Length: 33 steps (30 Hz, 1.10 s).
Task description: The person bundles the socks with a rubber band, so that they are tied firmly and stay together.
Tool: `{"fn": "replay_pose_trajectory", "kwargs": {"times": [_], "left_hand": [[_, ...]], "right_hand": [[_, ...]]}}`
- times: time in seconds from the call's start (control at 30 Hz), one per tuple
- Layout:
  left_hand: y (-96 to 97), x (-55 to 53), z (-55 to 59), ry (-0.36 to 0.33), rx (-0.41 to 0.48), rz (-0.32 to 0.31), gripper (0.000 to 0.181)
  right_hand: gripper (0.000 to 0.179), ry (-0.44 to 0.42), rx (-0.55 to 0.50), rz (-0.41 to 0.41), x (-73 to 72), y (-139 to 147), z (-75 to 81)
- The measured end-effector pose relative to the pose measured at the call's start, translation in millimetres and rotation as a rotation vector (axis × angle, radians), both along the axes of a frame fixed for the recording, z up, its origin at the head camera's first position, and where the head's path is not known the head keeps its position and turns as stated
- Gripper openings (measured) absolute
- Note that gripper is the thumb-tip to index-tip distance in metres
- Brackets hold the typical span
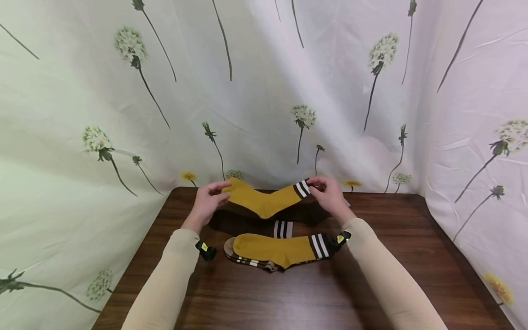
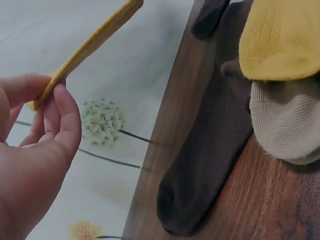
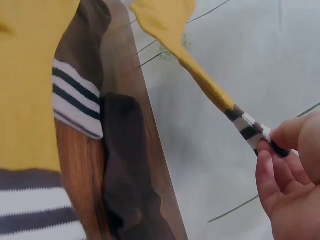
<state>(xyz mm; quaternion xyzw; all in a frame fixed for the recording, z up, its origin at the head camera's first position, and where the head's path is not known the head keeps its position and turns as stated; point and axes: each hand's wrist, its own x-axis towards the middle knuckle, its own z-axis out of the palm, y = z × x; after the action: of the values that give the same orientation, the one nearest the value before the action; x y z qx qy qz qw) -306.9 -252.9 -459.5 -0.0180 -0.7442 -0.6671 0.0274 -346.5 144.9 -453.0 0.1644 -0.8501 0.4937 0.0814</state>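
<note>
Stretched between both hands above the table is a mustard-yellow sock (image 1: 264,201) with a dark, white-striped cuff. My left hand (image 1: 209,200) pinches its toe end between thumb and fingers, as the left wrist view also shows at the toe. At the other end, my right hand (image 1: 327,192) pinches the striped cuff. Just below lies another yellow sock (image 1: 272,248) with the same cuff, on top of a beige-toed patterned sock (image 2: 285,120). Dark brown socks (image 2: 210,135) lie behind that pile, partly covered; one has a white cuff with black stripes (image 3: 77,100).
The socks lie on a dark wood-grain table (image 1: 264,298). Its far edge meets a white cloth (image 1: 255,114) printed with dandelions, which hangs at the back and both sides. A black strap with a small device (image 1: 206,250) sits on each wrist.
</note>
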Motion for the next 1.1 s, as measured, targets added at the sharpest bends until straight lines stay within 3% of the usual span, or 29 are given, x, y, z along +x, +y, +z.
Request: {"fn": "replay_pose_trajectory", "kwargs": {"times": [0.37, 0.67, 1.1], "left_hand": [[2.6, 8.7, 2.6, -0.017, -0.052, -0.098, 0.047], [6.0, 24.8, -4.2, -0.027, -0.028, -0.123, 0.054], [5.7, 45.7, -11.1, -0.036, -0.068, -0.170, 0.056]], "right_hand": [[0.024, 0.031, 0.072, 0.069, 13.7, 14, -1.2], [0.023, 0.022, 0.058, 0.056, 29.2, 29, -7.4], [0.021, 0.023, 0.061, 0.080, 52.3, 40, -13.6]]}}
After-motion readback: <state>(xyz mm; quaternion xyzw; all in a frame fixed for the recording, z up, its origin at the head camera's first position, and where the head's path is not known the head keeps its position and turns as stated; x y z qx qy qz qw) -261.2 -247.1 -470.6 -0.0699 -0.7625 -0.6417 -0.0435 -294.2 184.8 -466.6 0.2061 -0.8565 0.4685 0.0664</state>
